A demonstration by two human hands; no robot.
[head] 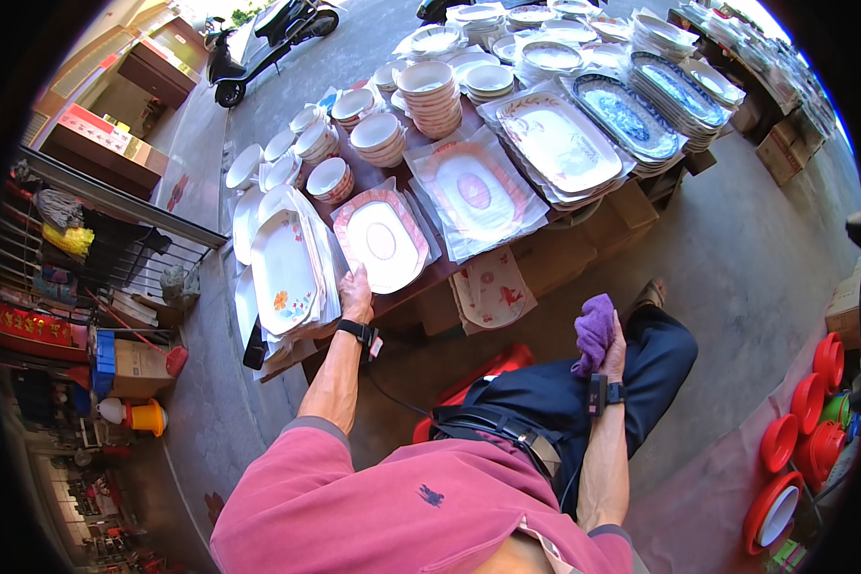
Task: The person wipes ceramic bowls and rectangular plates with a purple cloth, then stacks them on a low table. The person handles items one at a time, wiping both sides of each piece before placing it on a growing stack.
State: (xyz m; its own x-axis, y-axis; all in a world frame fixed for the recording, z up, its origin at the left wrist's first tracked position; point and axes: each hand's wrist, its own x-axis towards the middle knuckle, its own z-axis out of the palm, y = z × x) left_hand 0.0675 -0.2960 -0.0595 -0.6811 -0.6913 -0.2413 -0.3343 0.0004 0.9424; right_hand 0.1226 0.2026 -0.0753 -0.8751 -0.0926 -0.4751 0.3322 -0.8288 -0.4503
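Observation:
My left hand (pixel 356 295) is at the near edge of a pink-rimmed white octagonal plate (pixel 382 240), at the table's front edge; whether its fingers grip the plate cannot be told. A stack of white rectangular platters with orange flowers (pixel 282 273) stands just left of that hand. Over my right thigh, my right hand (pixel 615 348) holds a bunched purple cloth (pixel 594 333). To the right of the octagonal plate lies a plastic-wrapped pink-rimmed platter (pixel 473 188), then a stack of floral white platters (pixel 556 140). Bowls (pixel 330 179) are grouped behind the plates.
Blue-patterned oval platters (pixel 626 115) fill the table's right side. Cardboard boxes (pixel 552 258) sit beneath it. A red stool (pixel 499 366) is under me. Red plastic basins (pixel 780 443) stand at lower right. Farther off are a scooter (pixel 258 54) at upper left and a metal rack (pixel 136 265) at left.

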